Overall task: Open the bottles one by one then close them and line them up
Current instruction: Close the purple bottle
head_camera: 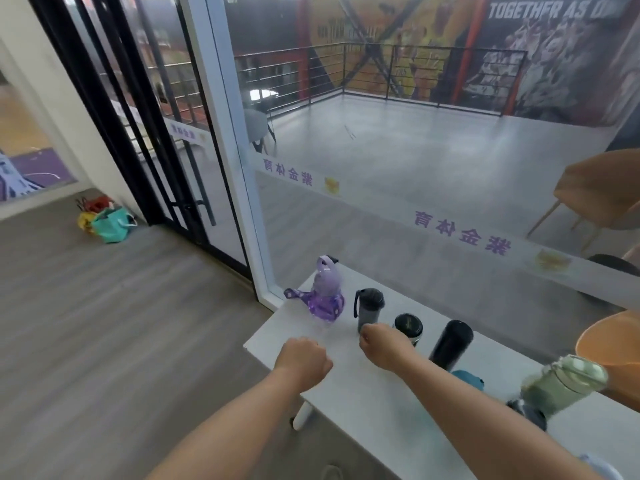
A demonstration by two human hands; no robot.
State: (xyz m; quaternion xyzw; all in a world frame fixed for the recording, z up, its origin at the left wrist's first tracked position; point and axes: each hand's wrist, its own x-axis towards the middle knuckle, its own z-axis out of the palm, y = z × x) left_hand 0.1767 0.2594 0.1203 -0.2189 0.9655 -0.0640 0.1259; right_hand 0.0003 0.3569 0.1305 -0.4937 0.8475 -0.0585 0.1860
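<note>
Looking down from the head camera, the grey bottle (370, 308) stands upright on the white table (363, 403), just beyond the right hand (382, 344), whose fingers curl at its base; I cannot tell whether they grip it. The left hand (303, 358) is fisted on nothing near the table's left edge, with bare tabletop between it and the purple bottle (325, 296)

Bottles (370, 308) (325, 296) (408, 327) (452, 344) (564, 382) — five countable; hands (304, 358) (382, 344) — two; table (363, 403) — one.

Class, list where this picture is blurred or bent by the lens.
Head view: the green bottle at the right edge is smeared by blur; the white door frame leans from wide-angle distortion; the purple bottle looks fairly sharp; light is soft.
</note>
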